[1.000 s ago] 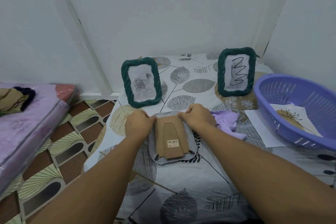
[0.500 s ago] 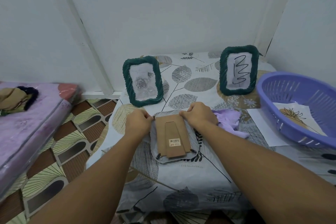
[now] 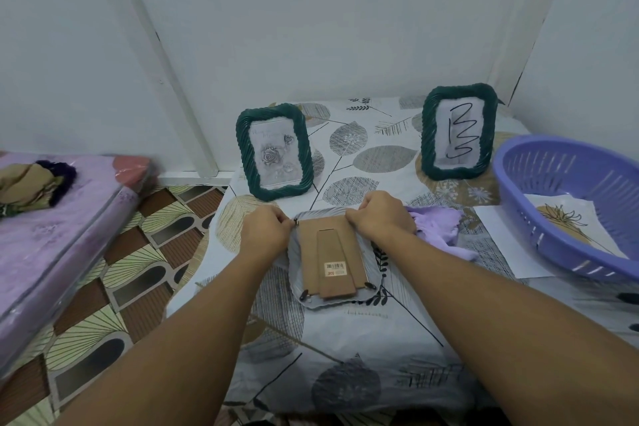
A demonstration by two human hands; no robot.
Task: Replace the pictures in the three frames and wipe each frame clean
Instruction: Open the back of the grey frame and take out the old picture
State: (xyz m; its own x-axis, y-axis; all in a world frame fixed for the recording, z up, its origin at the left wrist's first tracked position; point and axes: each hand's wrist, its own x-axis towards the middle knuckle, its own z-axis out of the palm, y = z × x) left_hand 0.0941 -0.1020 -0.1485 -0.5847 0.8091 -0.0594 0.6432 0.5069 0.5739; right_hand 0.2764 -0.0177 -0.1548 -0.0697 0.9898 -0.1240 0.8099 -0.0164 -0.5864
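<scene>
A third picture frame (image 3: 332,263) lies face down at the table's middle, its brown cardboard back and stand showing. My left hand (image 3: 266,233) pinches its far left corner at a small black clip. My right hand (image 3: 382,218) grips the far right corner. Two dark green frames stand upright behind: one (image 3: 275,152) holds a grey rose picture, the other (image 3: 458,131) a black zigzag drawing. A lilac cloth (image 3: 439,228) lies crumpled just right of my right hand.
A purple plastic basket (image 3: 567,218) at the right holds a plant drawing (image 3: 567,221) and rests on a white sheet (image 3: 501,239). The table wears a leaf-print cover (image 3: 363,332). A plastic-wrapped pink mattress (image 3: 52,239) lies to the left. White walls close the back.
Both hands have stayed at the far corners of the face-down frame, with only small finger shifts at the clips. My head has tilted a little, so the scene sits slightly differently.
</scene>
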